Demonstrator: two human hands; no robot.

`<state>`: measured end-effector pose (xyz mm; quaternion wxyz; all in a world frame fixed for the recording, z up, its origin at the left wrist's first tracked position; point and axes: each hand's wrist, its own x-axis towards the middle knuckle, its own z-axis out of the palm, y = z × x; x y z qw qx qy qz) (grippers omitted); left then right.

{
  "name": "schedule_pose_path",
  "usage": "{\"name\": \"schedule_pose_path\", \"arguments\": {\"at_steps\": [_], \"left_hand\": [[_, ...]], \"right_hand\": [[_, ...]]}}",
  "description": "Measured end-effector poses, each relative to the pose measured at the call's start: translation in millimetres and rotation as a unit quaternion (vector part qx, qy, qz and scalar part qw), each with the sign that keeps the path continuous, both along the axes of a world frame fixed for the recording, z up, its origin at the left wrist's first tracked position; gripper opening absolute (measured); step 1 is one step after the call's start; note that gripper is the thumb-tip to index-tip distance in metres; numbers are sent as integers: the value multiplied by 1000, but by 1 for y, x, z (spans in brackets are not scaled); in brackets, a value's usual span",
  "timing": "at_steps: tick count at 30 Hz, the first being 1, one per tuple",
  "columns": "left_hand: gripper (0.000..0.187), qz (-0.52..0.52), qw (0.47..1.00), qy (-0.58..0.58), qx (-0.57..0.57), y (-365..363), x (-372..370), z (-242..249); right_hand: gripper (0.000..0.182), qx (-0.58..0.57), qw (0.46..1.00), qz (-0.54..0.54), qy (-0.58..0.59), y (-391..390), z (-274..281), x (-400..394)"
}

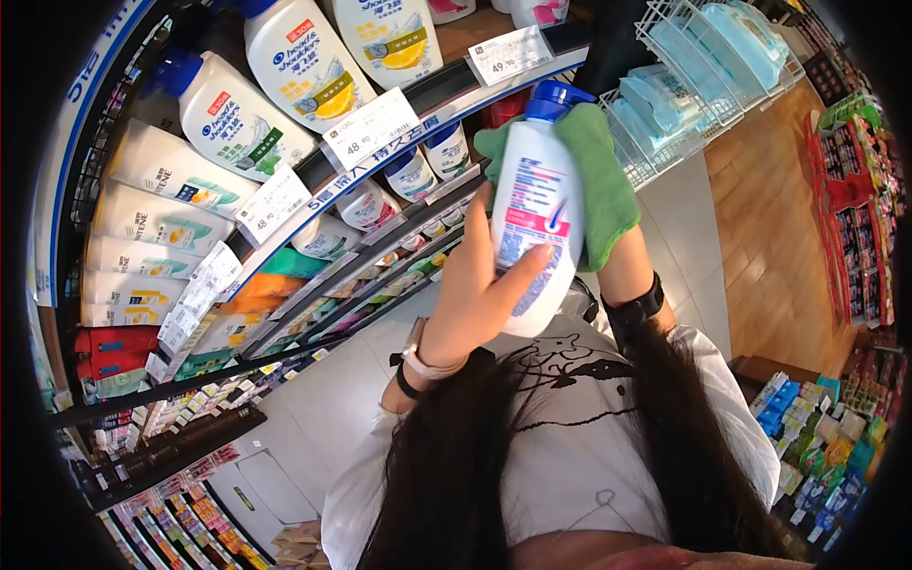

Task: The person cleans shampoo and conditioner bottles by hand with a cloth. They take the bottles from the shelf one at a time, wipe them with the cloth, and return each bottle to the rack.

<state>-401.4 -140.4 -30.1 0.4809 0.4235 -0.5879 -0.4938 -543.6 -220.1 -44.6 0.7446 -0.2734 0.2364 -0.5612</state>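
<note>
My left hand (480, 299) is wrapped round the lower part of a white shampoo bottle (537, 204) with a blue pump top (556, 100). The bottle stands tilted in front of my chest, its printed label with a pink band facing me. Behind its upper half, my right hand (619, 255) grips a green cloth (603, 180) that touches the bottle's right side and shows at its left edge too. Most of the right hand's fingers are hidden by the cloth. A watch is on the left wrist and a black band (638, 304) on the right.
Shampoo bottles (309, 66) and white tubes (176, 171) line the shelf at upper left, with price tags (370, 128) along its edge. Lower shelves hold more bottles (366, 204). A wire basket (646, 142) with light-blue packs hangs at the shelf's right end. Stocked displays (845, 209) stand at right.
</note>
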Motion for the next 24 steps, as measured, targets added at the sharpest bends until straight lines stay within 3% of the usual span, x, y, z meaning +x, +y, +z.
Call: {"name": "schedule_pose_path", "arguments": {"at_steps": [1,3,5,6,7,8,10,11,12,15,17,18,21,24], "left_hand": [[66,-9,999,29,11,2,2,-1],[62,-24,995,85,35,7,7,-3],[55,2,994,96,41,13,12,0],[54,21,993,110,42,13,13,2],[53,40,991,124,41,13,15,3],[47,83,983,158,29,11,15,3],[36,169,973,154,7,4,22,7],[33,206,968,146,-4,1,27,9],[34,210,971,114,-6,1,31,9],[35,199,974,104,-22,4,31,6],[39,176,983,-5,-52,11,31,6],[41,155,987,-2,-27,17,30,4],[43,119,992,41,2,23,32,4],[42,153,978,144,1,23,31,6]], "right_hand": [[33,-115,982,-10,152,-5,-5,-1],[33,-309,826,-106,460,-16,-14,-4],[33,-514,655,-212,511,-11,-15,0],[35,-553,637,-192,501,-8,-12,3],[37,-567,650,-163,479,-2,-12,10],[39,-547,698,-129,444,12,-15,20],[41,-324,909,-29,260,44,-27,46],[42,-162,980,43,109,53,-33,54],[42,9,993,113,-46,57,-38,59],[49,-242,936,73,245,32,-50,51],[52,-359,854,18,376,6,-52,41],[52,-417,799,-26,433,-15,-50,35],[53,-482,726,-79,485,-41,-37,34],[54,-512,716,-73,470,-35,-33,42]]}}
